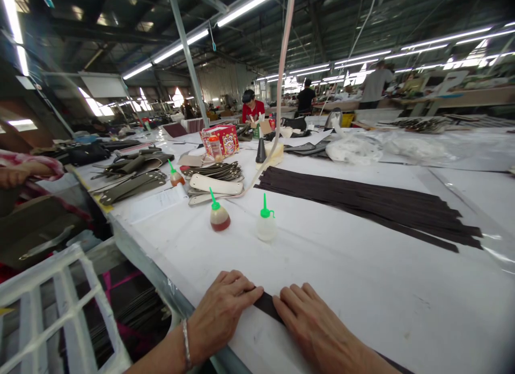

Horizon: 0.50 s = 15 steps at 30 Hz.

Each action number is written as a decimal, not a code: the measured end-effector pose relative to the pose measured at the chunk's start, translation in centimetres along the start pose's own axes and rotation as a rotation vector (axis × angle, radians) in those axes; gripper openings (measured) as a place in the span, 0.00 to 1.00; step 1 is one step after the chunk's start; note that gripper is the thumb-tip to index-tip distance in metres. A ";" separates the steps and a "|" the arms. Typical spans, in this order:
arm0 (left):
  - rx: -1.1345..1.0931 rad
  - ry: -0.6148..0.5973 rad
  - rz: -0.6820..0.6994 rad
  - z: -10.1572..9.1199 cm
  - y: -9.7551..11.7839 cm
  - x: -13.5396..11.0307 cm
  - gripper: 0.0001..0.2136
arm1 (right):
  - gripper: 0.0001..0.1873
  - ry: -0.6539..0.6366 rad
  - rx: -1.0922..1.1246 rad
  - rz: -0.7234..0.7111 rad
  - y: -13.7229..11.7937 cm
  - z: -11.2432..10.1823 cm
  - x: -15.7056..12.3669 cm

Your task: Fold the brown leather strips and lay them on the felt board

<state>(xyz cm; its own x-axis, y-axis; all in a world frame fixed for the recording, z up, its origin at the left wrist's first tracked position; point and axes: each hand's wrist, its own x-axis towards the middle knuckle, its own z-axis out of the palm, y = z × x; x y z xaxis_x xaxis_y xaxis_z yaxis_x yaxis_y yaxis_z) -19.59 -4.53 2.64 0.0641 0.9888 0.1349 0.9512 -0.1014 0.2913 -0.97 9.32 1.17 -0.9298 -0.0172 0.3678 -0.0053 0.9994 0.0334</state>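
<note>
White table (pixel 386 288) stretches right; near its left edge (pixel 161 275), hands (pixel 226 300) (pixel 316 323) hold a dark strip (pixel 267 306)

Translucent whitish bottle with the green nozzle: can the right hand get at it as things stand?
Likely yes: the bottle stands ahead of the right hand, with only white tabletop showing between them. The hand would probably first have to leave the dark brown flat strip it touches.

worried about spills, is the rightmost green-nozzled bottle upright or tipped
Upright: the rightmost squeeze bottle sits base-down on the white tabletop, its green nozzle pointing up.
</note>
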 end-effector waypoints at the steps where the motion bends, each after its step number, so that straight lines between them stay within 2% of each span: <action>1: 0.015 -0.002 0.003 0.0 0.0 0.0 0.18 | 0.14 -0.006 0.003 0.000 0.1 -0.1 -0.2; 8: 0.139 -0.046 0.041 -0.3 0.5 0.4 0.24 | 0.15 -0.110 0.033 0.011 0.6 -1.3 -1.7; 15: 0.199 -0.093 0.066 -0.6 0.8 0.6 0.29 | 0.14 -0.105 0.034 0.000 1.0 -2.0 -2.9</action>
<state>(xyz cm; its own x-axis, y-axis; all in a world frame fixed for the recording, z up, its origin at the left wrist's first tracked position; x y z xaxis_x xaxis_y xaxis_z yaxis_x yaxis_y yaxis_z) -19.00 -4.11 3.50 0.1464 0.9876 0.0570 0.9843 -0.1512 0.0912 2.50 10.33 2.03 -0.9633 -0.0153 0.2678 -0.0155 0.9999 0.0015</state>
